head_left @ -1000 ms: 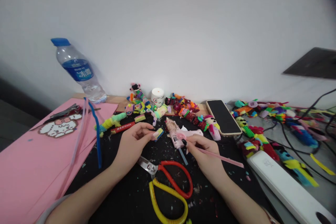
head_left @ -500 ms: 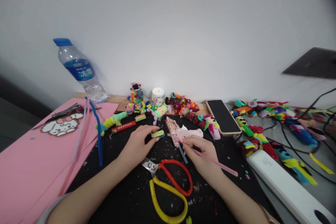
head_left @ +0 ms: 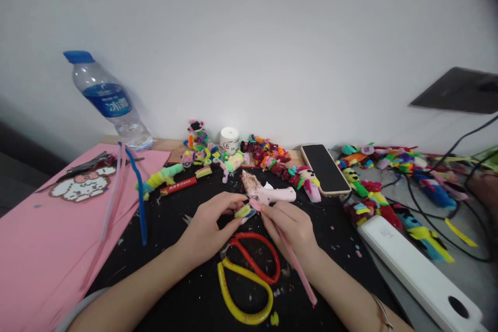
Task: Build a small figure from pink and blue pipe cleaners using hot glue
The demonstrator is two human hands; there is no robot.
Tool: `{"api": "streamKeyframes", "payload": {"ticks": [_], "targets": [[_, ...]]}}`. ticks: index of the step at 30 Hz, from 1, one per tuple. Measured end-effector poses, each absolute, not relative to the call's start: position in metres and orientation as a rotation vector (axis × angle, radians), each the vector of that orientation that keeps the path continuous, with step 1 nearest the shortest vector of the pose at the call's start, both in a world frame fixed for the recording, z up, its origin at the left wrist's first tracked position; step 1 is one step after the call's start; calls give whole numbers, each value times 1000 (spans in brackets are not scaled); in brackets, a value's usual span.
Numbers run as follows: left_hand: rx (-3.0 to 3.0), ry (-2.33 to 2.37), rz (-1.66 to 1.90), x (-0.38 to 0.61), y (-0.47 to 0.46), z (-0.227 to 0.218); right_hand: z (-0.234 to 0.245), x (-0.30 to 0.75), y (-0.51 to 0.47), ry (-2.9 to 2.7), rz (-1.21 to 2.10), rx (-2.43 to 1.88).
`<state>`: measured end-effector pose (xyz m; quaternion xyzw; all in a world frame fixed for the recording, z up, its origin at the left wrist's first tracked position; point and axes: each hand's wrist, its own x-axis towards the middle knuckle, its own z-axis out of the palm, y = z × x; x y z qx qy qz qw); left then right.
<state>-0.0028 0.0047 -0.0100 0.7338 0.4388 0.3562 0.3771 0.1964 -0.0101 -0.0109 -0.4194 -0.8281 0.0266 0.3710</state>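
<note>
Between the thumb and fingers of my left hand is a small yellow and blue piece of folded pipe cleaner. My right hand pinches a pink pipe cleaner, its curled end close against the yellow and blue piece; whether they touch I cannot tell. The pink tail hangs down toward me. Just behind both hands lies a pale pink glue gun with a crusted nozzle. Scissors with one red and one yellow handle lie below my hands, their blades partly hidden under my left hand.
Pink sheets with a blue pipe cleaner over their edge lie at left, a water bottle behind. Colourful pipe-cleaner figures line the wall. A phone, black cables and a long white device sit at right.
My hands have come together. The right hand brought the pink pipe cleaner's curled end left to the yellow and blue piece, which moved slightly right and down. The pink tail now points more downward.
</note>
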Motion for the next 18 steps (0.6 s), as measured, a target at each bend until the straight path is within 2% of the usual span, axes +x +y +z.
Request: {"api": "streamKeyframes", "payload": {"ticks": [5, 18], "targets": [[1872, 1114, 948, 0, 2, -9, -14, 195, -13, -2217, -184, -1047], [2043, 1124, 940, -1, 0, -8, -10, 192, -15, -2211, -188, -1065]]}}
